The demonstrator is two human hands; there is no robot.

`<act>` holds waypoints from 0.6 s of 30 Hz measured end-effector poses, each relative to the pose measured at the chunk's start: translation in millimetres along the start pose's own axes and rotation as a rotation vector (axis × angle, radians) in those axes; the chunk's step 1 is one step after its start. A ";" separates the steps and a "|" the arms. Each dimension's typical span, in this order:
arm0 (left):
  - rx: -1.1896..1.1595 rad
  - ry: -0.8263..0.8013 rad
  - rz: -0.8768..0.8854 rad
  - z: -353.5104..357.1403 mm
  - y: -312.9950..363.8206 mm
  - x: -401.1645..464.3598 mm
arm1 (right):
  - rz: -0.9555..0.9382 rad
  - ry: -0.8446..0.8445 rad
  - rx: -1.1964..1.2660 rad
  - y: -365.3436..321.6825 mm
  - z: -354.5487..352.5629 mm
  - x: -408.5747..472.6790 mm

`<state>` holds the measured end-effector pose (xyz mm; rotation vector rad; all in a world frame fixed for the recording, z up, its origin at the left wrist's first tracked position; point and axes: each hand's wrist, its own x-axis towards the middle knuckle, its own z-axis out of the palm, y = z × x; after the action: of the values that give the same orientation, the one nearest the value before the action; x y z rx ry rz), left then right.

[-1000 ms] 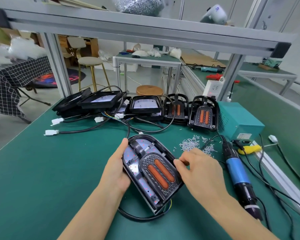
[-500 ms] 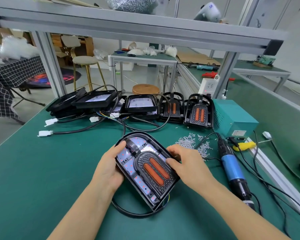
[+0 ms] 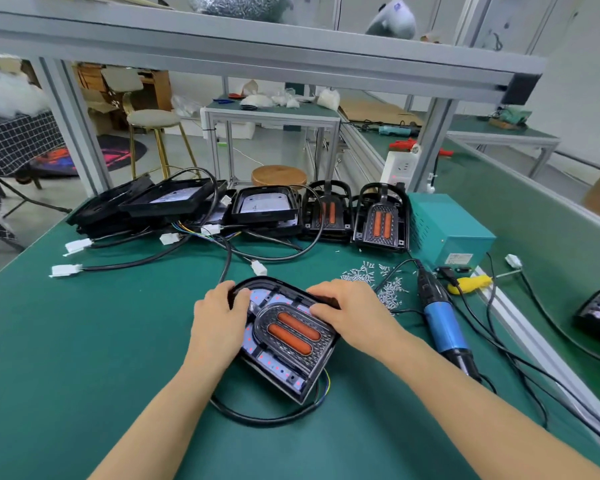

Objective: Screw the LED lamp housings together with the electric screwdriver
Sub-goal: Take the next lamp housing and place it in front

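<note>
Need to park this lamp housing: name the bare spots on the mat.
Bare mat lies left of the left hand, below the white connectors. Crowded: the back row of housings, and right of the right hand, with screws, electric screwdriver and cables.

Assembly workshop: green-matted surface (image 3: 84,341) under aluminium-profile frame (image 3: 257,50), loose screws (image 3: 371,278), electric screwdriver (image 3: 444,327), lamp housings (image 3: 381,216) along far edge (more benches behind).

Two hands (image 3: 219,317) (image 3: 347,310), one electric screwdriver (image 3: 444,327), one teal box (image 3: 447,230)
</note>
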<state>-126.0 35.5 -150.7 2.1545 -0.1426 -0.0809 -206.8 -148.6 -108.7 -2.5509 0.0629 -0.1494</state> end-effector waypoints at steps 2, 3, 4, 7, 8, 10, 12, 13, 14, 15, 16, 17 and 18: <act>0.013 0.010 0.028 -0.5 -0.4 -4.1 | 0.006 -0.006 0.024 -1.0 -1.0 -0.8; 0.012 0.007 0.031 -1.4 -0.6 -4.4 | 0.020 -0.002 0.044 -1.3 -2.3 -2.4; 0.023 -0.001 0.032 -3.0 -0.6 -4.7 | 0.040 0.015 0.066 -0.5 -4.7 -5.4; 0.108 -0.013 0.069 -7.5 2.0 -4.6 | 0.101 0.166 0.050 12.1 -21.4 -21.5; 0.137 -0.005 0.098 -8.7 4.0 -5.0 | 0.138 0.231 -0.026 20.9 -29.4 -28.7; 0.195 -0.002 0.134 -10.3 7.1 -4.8 | 0.280 0.316 -0.222 41.5 -48.0 -46.0; 0.226 -0.030 0.141 -11.6 7.1 -1.4 | 0.485 0.301 -0.373 62.3 -63.6 -63.4; 0.222 -0.046 0.131 -13.1 7.1 0.3 | 0.580 0.250 -0.425 71.1 -68.4 -70.1; 0.210 -0.058 0.119 -15.2 7.3 1.2 | 0.657 0.181 -0.467 78.7 -70.6 -75.3; 0.200 -0.061 0.111 -17.0 7.5 1.8 | 0.714 0.106 -0.492 84.9 -70.8 -78.4; 0.204 -0.054 0.113 -18.3 8.0 2.5 | 0.750 0.040 -0.488 89.6 -69.7 -80.2; 0.228 -0.039 0.120 -19.0 9.3 2.8 | 0.769 -0.004 -0.444 92.7 -67.3 -81.1; 0.265 -0.011 0.139 -18.8 12.1 2.3 | 0.775 -0.024 -0.375 94.5 -64.5 -81.2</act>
<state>-122.5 44.0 -130.3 2.4008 -0.3242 0.0077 -296.4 -256.3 -115.3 -2.6824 1.1379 0.2145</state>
